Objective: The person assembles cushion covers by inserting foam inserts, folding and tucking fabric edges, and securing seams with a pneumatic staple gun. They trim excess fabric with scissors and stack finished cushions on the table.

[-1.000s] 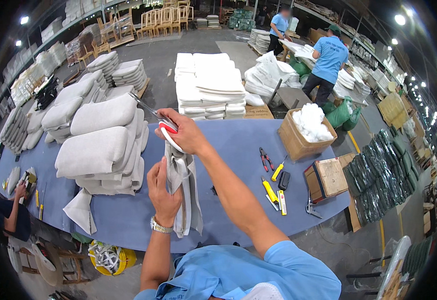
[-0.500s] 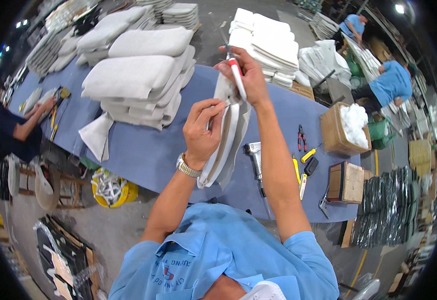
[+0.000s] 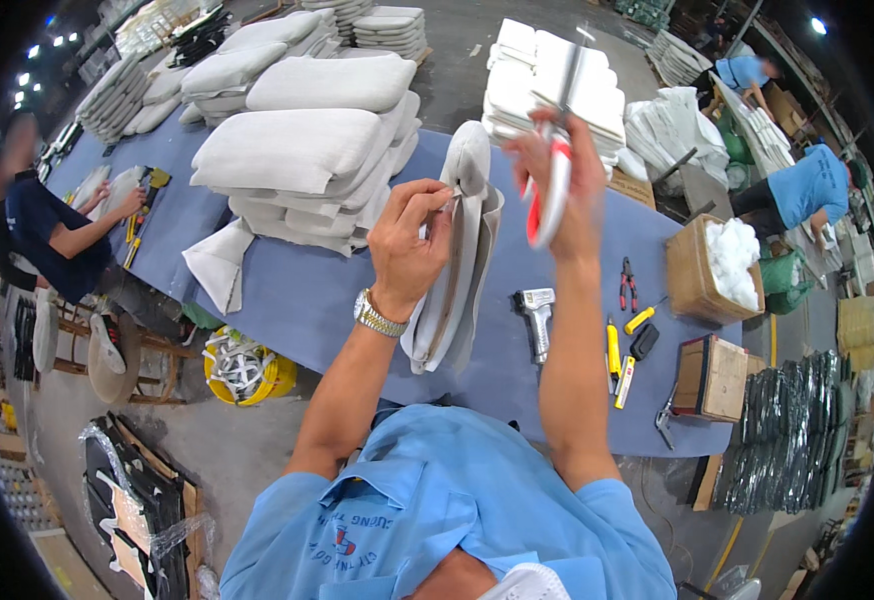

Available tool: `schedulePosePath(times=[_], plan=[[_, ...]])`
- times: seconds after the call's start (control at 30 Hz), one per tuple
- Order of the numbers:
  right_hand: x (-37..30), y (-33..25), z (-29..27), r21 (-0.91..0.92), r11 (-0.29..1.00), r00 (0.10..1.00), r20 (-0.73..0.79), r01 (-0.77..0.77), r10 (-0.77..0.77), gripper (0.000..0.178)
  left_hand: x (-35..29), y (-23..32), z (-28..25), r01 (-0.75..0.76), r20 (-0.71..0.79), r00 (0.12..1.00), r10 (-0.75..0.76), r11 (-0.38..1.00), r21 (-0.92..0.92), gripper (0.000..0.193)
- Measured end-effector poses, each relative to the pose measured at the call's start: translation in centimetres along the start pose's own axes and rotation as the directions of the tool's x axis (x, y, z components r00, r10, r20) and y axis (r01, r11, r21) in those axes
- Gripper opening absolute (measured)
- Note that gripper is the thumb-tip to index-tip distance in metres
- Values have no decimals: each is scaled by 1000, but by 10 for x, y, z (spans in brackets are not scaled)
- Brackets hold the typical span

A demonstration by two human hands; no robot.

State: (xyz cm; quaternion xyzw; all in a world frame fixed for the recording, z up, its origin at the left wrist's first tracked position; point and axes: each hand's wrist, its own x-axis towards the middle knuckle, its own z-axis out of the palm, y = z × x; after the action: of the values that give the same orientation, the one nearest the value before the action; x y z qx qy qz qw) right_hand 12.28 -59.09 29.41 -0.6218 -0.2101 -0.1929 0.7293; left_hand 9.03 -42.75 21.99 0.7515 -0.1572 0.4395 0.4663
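A grey-white padded cushion (image 3: pixel 469 165) stands on its edge on the blue-covered table in front of me, its long open seam facing up. My left hand (image 3: pixel 412 245), with a metal watch on the wrist, pinches the fabric edge near the cushion's upper end. Whatever sits between those fingertips besides fabric is too small to make out. To the right of the cushion, my right hand (image 3: pixel 579 190) is closed round the red and white handles of scissors (image 3: pixel 570 80). Their blades point away from me, off the cushion, and are slightly blurred.
Stacked cushions (image 3: pixel 287 150) stand at the left. A grey staple gun (image 3: pixel 537 322), red pliers (image 3: pixel 628 285) and yellow cutters (image 3: pixel 613 350) lie right of my right forearm. Beyond them are a box of white stuffing (image 3: pixel 702 275) and a smaller carton (image 3: pixel 712 378). Co-workers stand at both sides.
My right hand has carried the scissors off the cushion to the right, uncovering the cushion's upper end. My left hand keeps its pinch. The whole view has shifted slightly.
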Motion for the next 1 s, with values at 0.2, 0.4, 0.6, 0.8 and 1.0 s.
schedulePosePath(times=[0.2, 0.4, 0.6, 0.8, 1.0], plan=[[-111, -6, 6, -92, 950, 892, 327, -298, 311, 30, 15, -13, -14, -56, 26, 998, 54, 995, 86, 17], [-125, 13, 17, -273, 846, 816, 248, -458, 522, 45, 22, -9, -28, -57, 71, 996, 47, 986, 157, 16], [-124, 21, 20, -294, 824, 801, 229, -484, 553, 46, 23, -4, -35, -41, 104, 994, 24, 986, 162, 16], [-122, 25, 20, -288, 839, 806, 258, -462, 533, 47, 25, 3, -40, 21, 99, 994, -40, 982, 186, 14], [-120, 30, 22, -229, 839, 802, 251, -494, 541, 50, 28, 4, -42, -21, 172, 985, -28, 961, 277, 15]])
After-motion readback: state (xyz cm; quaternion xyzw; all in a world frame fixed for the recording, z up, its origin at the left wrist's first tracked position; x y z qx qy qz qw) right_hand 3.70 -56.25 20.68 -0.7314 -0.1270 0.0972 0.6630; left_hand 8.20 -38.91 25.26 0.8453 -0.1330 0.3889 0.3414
